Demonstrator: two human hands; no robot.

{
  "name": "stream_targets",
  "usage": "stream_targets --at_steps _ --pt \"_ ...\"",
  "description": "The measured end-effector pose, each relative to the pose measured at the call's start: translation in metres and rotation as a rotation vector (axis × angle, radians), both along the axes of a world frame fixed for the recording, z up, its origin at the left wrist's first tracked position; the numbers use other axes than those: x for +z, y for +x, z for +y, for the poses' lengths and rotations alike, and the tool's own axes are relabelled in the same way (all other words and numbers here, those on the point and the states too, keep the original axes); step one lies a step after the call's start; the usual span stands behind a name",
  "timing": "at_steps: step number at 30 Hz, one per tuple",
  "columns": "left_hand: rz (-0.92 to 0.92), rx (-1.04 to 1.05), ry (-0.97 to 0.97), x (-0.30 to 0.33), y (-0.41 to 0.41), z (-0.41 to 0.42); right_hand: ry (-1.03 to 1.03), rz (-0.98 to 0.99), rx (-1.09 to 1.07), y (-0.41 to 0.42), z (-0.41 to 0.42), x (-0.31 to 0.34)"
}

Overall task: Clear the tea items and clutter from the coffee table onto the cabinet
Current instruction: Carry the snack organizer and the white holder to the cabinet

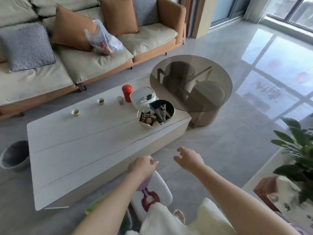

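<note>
1. White coffee table (81,150) lies ahead of our hands; our left hand (141,165) hovers at its near edge, fingers loosely curled, holding nothing.
2. Our right hand (188,158) hangs over the floor — fingers spread, empty.
3. Far beyond both: red canister (127,92), two teacups (101,101) (75,112), snack bowl (155,113), white box (142,97).

A red tea canister (127,93) is standing upright on the white coffee table (81,150), just beside a white storage box (142,97). Two small teacups (101,101) (75,112) are sitting apart (both upright), and a snack bowl (155,113) is resting near the table's right end.
</note>
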State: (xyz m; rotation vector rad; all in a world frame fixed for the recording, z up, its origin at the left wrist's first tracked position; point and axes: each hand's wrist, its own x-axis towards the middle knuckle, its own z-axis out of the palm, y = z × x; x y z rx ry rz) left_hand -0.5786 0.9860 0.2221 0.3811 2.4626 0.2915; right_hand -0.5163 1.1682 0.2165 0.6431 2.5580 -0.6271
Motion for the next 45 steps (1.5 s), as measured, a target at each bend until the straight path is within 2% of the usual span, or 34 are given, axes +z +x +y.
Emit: stream_targets --at_steps 10,19,26,37,45 --pt "0.015 0.081 -0.025 -0.003 -0.035 0.021 -0.014 0.063 0.017 -0.047 0.032 0.002" --pt "-0.014 0.416 -0.020 -0.020 -0.096 0.109 -0.069 0.017 0.253 -0.138 0.132 -0.009" --pt "0.000 0.633 0.078 -0.030 -0.125 0.170 -0.024 -0.030 0.422 -0.193 0.192 -0.018" --pt "0.018 0.824 0.135 -0.079 -0.151 0.132 -0.056 -0.054 0.734 -0.282 0.116 -0.061" --pt "-0.038 0.920 0.127 -0.155 -0.240 0.094 -0.043 -0.136 0.741 -0.388 0.075 -0.137"
